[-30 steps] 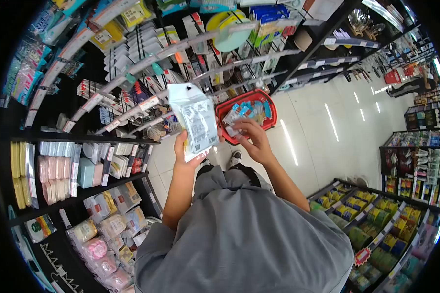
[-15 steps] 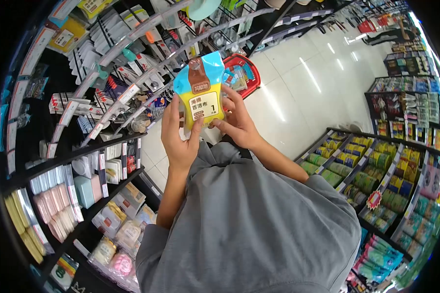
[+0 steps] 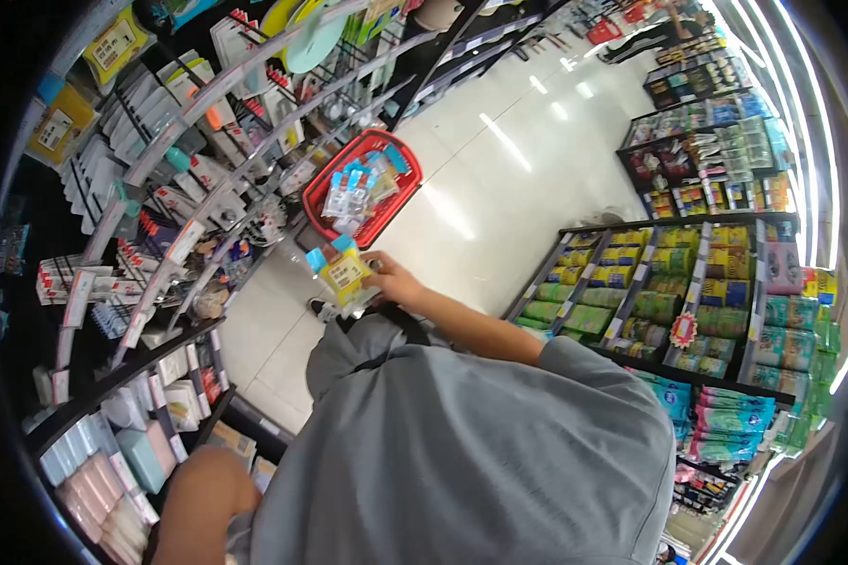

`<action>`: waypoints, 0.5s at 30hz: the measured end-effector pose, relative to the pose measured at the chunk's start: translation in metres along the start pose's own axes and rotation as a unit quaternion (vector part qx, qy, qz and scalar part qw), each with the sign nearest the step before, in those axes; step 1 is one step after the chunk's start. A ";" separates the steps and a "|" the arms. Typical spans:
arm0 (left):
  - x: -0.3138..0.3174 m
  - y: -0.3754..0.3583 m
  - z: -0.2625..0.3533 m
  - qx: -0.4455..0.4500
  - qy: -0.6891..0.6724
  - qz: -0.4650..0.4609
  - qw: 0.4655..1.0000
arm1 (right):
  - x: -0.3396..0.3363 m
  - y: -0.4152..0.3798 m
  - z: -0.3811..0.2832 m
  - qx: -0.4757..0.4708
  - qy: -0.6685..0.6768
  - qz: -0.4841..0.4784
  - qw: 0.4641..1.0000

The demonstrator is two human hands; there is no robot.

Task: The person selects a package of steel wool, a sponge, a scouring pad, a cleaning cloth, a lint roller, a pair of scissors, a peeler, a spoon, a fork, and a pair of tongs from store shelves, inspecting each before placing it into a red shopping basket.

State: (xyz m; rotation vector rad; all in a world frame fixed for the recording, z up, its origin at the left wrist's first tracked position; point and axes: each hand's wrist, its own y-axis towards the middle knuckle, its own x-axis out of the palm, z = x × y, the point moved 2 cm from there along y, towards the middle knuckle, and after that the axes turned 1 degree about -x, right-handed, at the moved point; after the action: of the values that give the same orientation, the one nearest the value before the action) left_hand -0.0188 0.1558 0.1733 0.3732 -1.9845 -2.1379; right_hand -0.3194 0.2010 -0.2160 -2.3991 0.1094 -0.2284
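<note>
My right hand [image 3: 391,280] is closed on the edge of a sponge scouring pad pack [image 3: 346,271], a yellow and blue packet with a pale label. The pack is held tilted in front of my body, above the floor. Just beyond it, a red shopping basket [image 3: 386,229] on the floor holds several clear packets with blue tops. Of my left side only a bent bare arm shows, at the lower left beside the shelves; the left hand itself is out of sight.
Shelving [image 3: 113,377] with hanging goods and boxed items curves along my left. A low slanted display [image 3: 669,292] of green and yellow packs stands on the right. Glossy tiled floor [image 3: 481,188] lies between them. A person [image 3: 645,42] is far down the aisle.
My left hand has let go of the pack and dropped out of view at lower left. The right hand has lowered the pack and tilted it. The view has turned, showing the basket fully.
</note>
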 end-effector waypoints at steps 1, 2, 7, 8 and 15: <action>-0.001 -0.006 0.000 -0.006 -0.005 0.016 1.000 | 0.000 -0.001 0.003 0.020 -0.001 0.008 1.000; -0.002 -0.011 0.000 -0.010 -0.009 0.031 0.999 | -0.006 -0.001 0.003 0.019 -0.013 0.015 1.000; -0.014 -0.007 -0.006 0.008 -0.041 0.035 0.999 | -0.002 0.017 0.017 0.016 -0.029 0.019 0.999; -0.014 -0.007 -0.007 0.011 -0.052 0.039 0.998 | -0.005 0.019 0.017 0.014 -0.027 0.022 0.999; -0.026 -0.003 -0.017 0.018 -0.110 0.040 0.993 | 0.000 0.021 0.011 -0.004 -0.049 0.011 0.999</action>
State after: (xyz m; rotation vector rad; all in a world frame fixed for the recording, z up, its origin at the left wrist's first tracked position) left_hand 0.0109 0.1483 0.1706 0.0614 -2.1171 -2.1764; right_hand -0.3179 0.1922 -0.2381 -2.4105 0.0925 -0.1002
